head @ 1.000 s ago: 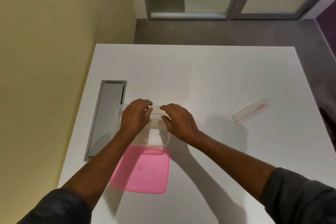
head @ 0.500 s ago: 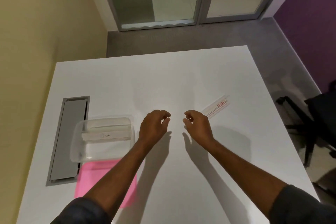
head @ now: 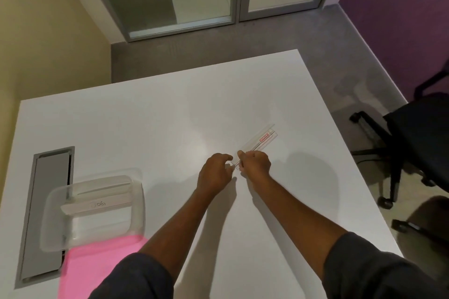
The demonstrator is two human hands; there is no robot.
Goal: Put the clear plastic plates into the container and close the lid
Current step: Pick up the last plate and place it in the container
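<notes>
Both hands meet near the middle of the white table [head: 170, 114]: the left hand [head: 215, 173] is curled with fingers close together at the near end of a clear plastic plate [head: 257, 144], and the right hand [head: 255, 164] pinches that same near end between thumb and fingers. Whether the left fingers actually touch the plastic cannot be told. This plate is a flat, narrow, transparent strip with red lines and a small red label, its long axis running from the hands away toward the table's far right corner. Nearer, by the left edge, lies a smooth pink lid [head: 97, 267], flat on the table, partly under the left sleeve [head: 136, 279]. Just beyond it sits the container [head: 139, 204], a translucent, round-cornered rectangular tub, open, holding another clear plate [head: 97, 204] across its far half. A grey metal cable hatch [head: 46, 201], long and rectangular, runs along the container's left side.
</notes>
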